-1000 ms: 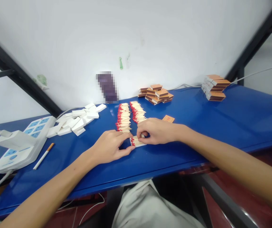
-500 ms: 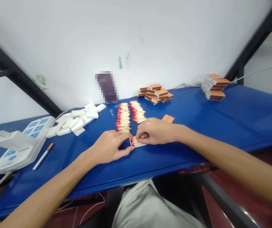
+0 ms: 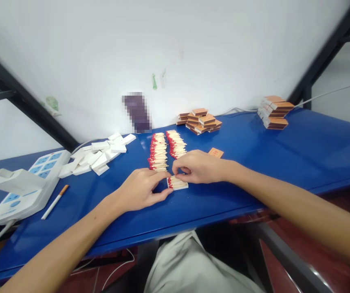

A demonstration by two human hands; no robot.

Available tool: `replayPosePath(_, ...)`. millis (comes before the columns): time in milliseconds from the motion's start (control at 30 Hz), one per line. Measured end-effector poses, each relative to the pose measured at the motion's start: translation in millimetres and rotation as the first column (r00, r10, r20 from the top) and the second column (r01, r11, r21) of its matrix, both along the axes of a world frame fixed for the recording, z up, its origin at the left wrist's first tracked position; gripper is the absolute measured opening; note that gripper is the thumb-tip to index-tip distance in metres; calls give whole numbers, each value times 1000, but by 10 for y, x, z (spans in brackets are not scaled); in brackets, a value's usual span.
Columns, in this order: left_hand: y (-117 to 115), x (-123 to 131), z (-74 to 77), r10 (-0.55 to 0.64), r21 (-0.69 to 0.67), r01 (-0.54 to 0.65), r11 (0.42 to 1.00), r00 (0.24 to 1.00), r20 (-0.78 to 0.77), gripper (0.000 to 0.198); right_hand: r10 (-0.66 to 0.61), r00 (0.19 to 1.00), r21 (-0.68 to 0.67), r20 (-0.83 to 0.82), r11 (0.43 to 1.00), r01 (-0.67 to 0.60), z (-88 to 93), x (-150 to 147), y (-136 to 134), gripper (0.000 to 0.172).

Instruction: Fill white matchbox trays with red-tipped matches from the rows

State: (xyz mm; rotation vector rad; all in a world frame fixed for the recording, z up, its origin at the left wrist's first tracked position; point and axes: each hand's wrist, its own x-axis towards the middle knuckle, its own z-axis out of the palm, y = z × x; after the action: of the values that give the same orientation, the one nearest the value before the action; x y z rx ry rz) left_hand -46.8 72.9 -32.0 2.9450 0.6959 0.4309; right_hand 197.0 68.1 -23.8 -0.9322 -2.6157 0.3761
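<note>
A white matchbox tray lies on the blue table with red-headed matches in it, heads to the left. My left hand grips the tray's left end between thumb and forefinger. Over the tray's far side, my right hand is closed in a pinch; whatever is between its fingertips is too small or hidden to make out. Just beyond the tray are two rows of loose matches, a left row and a right row. An orange matchbox sleeve lies behind my right hand.
White trays are heaped on the left, near a power strip and a cigarette. Matchboxes are piled at the back, with another stack at far right. A blurred dark rectangle leans against the wall.
My right hand has shifted slightly left and toward the far edge of the tray, uncovering more of the matches inside. My left hand keeps its hold.
</note>
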Motion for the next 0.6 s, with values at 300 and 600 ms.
replayPosePath(300,-18,-9,31,-23,16,23,1000,1000,1,28,-328,943,177,-55,926,332,20,88,108,16)
replayPosePath(600,-11,-12,33,-9,31,9,999,1000,-5,28,-475,871,214,123,870,444,-39,136,204,18)
